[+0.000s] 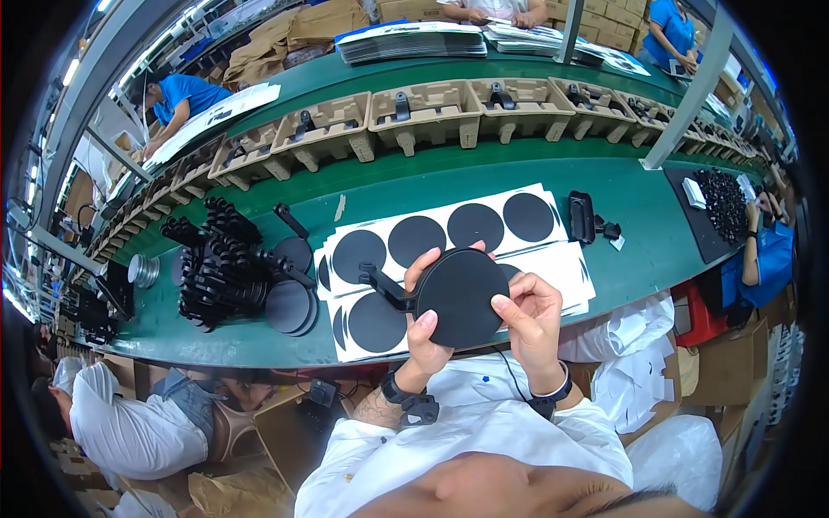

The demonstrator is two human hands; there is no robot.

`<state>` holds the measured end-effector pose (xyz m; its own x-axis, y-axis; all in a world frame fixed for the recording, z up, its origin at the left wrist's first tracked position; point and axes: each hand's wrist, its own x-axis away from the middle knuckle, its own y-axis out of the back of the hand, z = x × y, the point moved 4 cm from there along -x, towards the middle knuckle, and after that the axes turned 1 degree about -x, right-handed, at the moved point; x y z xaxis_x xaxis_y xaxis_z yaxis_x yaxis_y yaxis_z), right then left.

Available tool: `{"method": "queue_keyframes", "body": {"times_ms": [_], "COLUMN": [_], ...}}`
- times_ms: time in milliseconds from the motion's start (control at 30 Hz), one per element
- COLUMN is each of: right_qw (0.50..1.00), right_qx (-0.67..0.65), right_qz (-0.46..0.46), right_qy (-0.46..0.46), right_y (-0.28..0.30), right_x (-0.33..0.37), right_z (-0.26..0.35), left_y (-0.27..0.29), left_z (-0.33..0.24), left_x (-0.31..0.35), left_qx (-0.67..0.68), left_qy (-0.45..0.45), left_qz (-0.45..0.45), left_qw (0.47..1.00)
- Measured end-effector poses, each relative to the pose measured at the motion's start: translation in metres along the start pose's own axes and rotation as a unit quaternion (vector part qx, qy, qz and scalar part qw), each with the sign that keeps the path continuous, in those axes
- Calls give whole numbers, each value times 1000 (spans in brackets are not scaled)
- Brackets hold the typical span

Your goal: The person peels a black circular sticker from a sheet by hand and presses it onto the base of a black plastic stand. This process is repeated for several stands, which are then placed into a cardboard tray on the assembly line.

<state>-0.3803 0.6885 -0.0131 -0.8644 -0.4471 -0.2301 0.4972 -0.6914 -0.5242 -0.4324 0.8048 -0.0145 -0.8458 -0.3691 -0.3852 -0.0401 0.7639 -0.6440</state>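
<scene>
Between my hands is a black stand with a round flat base (462, 298), tilted toward me above the bench. Its short bracket arm (386, 287) sticks out to the left. My left hand (425, 332) grips the base's left edge, thumb on the flat face and fingers behind. My right hand (534, 326) pinches the right edge, thumb on the face. Under and beyond the base lie white sheets (553, 269) bearing round black pads (358, 256); my hands and the base cover some of them.
Left on the green bench (484, 173) stands a pile of black bracket arms (220, 268) with round bases (291, 308). Black plastic parts (582, 216) lie right. Pulp trays (423, 116) line the far side. Metal posts (682, 95) rise from the bench; co-workers sit around.
</scene>
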Motion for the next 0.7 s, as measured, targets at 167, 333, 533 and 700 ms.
{"method": "queue_keyframes", "body": {"times_ms": [167, 333, 533, 700], "right_qw": [990, 920, 833, 793], "right_qx": [136, 392, 552, 557], "right_qz": [8, 20, -21, -12], "right_qy": [-48, 6, 41, 247], "right_y": [1, -10, -10, -13], "right_x": [-11, -21, -31, -27], "right_z": [0, 15, 20, 23], "left_y": [6, 11, 23, 28], "left_z": [-6, -11, -7, -17], "left_x": [5, 5, -1, 2], "left_qx": [-61, -122, -13, 40], "left_qy": [-33, -81, -50, -9], "left_qz": [21, 28, -34, -80], "left_qw": [997, 989, 998, 996]}}
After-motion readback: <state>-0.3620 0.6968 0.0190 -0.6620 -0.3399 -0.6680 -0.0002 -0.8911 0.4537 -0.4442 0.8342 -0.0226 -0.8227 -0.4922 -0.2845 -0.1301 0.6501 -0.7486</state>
